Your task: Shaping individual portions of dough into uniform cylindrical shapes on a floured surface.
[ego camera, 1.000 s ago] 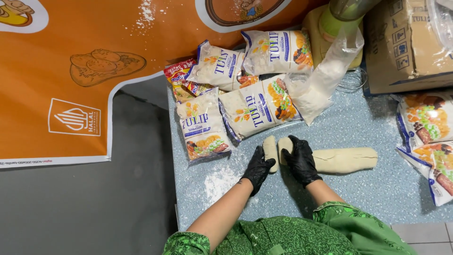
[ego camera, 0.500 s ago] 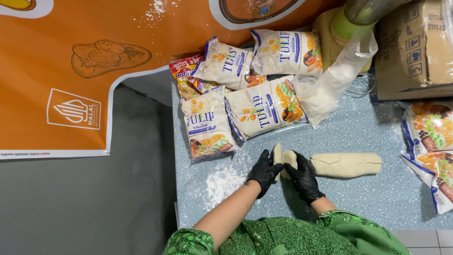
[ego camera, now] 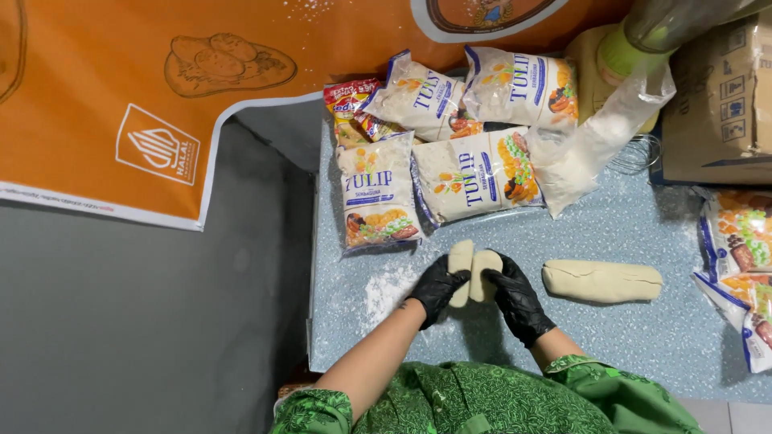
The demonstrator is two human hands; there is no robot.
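Note:
Both my hands wear black gloves and work over a blue speckled table [ego camera: 627, 321]. My left hand [ego camera: 435, 287] grips one pale dough piece [ego camera: 460, 259]. My right hand [ego camera: 516, 299] grips a second pale dough piece [ego camera: 486, 269]. The two pieces stand side by side, touching, just above the tabletop. A longer log of dough [ego camera: 601, 280] lies on the table to the right of my right hand, apart from it.
Several white flour bags [ego camera: 474, 173] lie at the table's back. A clear bag of flour [ego camera: 583, 153] leans beside them. A cardboard box [ego camera: 720, 96] stands back right, more bags [ego camera: 736, 241] at the right edge. Loose flour [ego camera: 386, 289] dusts the table. An orange banner [ego camera: 145, 96] hangs left.
The dough in my hands has come apart from the long log and now shows as two pieces held together. The log stays on the table to the right.

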